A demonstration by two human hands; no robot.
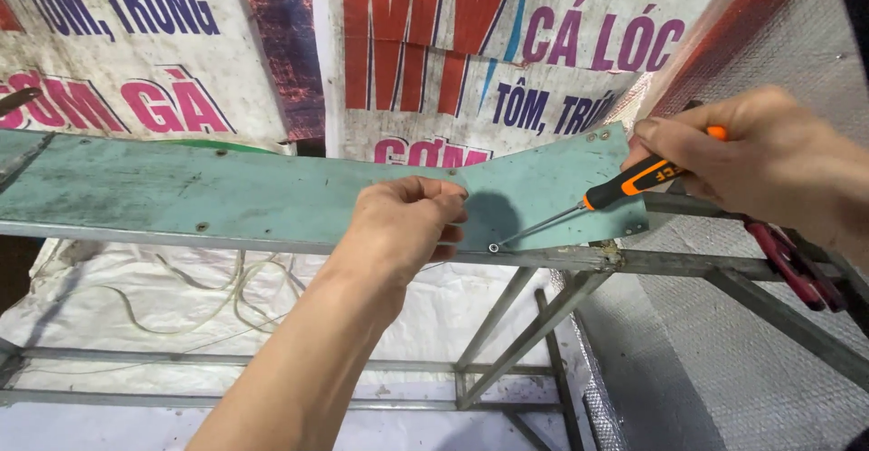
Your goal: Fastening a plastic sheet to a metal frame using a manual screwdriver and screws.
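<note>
Sheet metal, thin and pale green, is what both hands are busy with. The green panel [226, 189] runs from the far left across to the middle right, lying on the top rail of a grey metal frame [543, 311], its right end kinked upward and dotted with small holes. The left hand [407, 225] is curled over the panel's near edge close to the bend, fingers closed down and pinching the sheet against the rail. The right hand [742, 157] is closed around the orange and black handle of a screwdriver [579, 208], whose slim shaft slants down and left so that its tip meets a screw [493, 248] at the lower edge of the panel, just right of the left hand.

The panel looks light but springy: a sheet this thin probably flexes and rattles unless it is pressed flat near the fastener, so the hold beside the screw seems well placed. Its cut edges and corners are likely sharp, so the flat face is the safer place for fingers. The painted surface looks smooth and possibly slippery. The screwdriver's rubbery handle should give a firm grip, though the narrow tip could skid off the screw head.

Printed banners [136, 44] hang behind, and red-handled pliers [797, 265] rest on the frame at the right.
</note>
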